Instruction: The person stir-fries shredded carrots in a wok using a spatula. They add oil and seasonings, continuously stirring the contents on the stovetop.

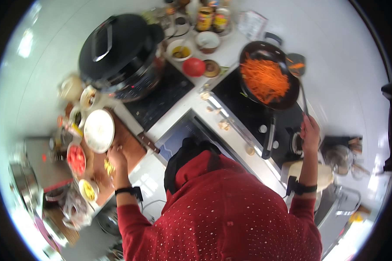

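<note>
My left hand (117,157) grips the lower rim of a white plate (99,131) above a wooden cutting board (130,143). Chopped yellowish pieces (109,167) lie on the board beside that hand. With my right hand (310,133) I hold the handle of a spatula (296,64), whose blade carries some orange shreds. The blade is at the far right rim of a dark frying pan (294,94). Shredded carrot (264,80) is heaped in the pan, which sits on the black cooktop (248,112).
A large black electric cooker (124,55) stands at the back left. A knife (148,142) lies at the board's edge. Bowls of red chunks (76,159) and yellow pieces (89,190) stand at left. Behind are a red bowl (194,67) and sauce bottles (213,19). The pan's handle (269,138) points towards me.
</note>
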Demonstrator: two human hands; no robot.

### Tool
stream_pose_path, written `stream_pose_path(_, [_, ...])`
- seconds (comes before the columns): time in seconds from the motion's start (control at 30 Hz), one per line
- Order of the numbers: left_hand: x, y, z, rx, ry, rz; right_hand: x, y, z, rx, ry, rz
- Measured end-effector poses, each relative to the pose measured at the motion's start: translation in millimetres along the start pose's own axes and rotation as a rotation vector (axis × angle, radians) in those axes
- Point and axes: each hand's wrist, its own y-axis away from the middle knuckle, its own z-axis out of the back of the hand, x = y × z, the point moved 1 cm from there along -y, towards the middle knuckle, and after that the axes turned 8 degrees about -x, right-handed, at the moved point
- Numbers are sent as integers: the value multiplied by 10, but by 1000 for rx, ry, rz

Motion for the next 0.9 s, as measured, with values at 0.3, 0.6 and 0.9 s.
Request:
stream_pose_path(0.3, [-61, -71, 135, 59, -154, -32, -25, 63, 43, -19, -88, -48])
stream_pose_path(0.6, [90, -4, 175, -52, 53, 265, -50, 17, 78, -9, -91, -48])
stream_pose_path(0.9, [546, 127, 155, -160, 1269, 996, -91, -55, 34, 1, -111, -85])
